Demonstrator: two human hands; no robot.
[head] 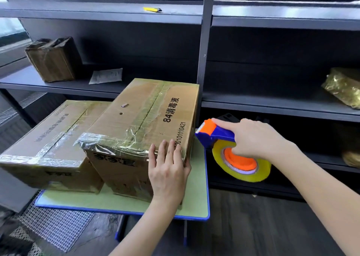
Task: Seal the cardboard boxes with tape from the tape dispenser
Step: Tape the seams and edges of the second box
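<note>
My left hand [168, 170] lies flat with the fingers spread over the near right corner of the taller cardboard box [144, 123], palm on its front face and fingertips reaching onto the top, gripping nothing. That box stands on a small green table [196, 187] with a blue edge, and its top seam and near edge are already covered with shiny clear tape. Just beside it on the left sits a lower cardboard box [50, 139], touching the taller one, also banded with clear tape across its top and front edge. My right hand [257, 137] is closed around the blue handle of the tape dispenser [220, 139], index finger stretched along the top toward its orange head, which is just beside the right side wall of the taller box, near the top; I cannot tell if it touches. The yellowish roll of tape [243, 162] on its orange hub hangs below my hand, past the table's right edge. Behind stand dark shelves [272, 20], holding a small taped box [52, 59], a pale packet [106, 75], a gold-wrapped bundle [344, 86] and a yellow cutter [152, 9].
</note>
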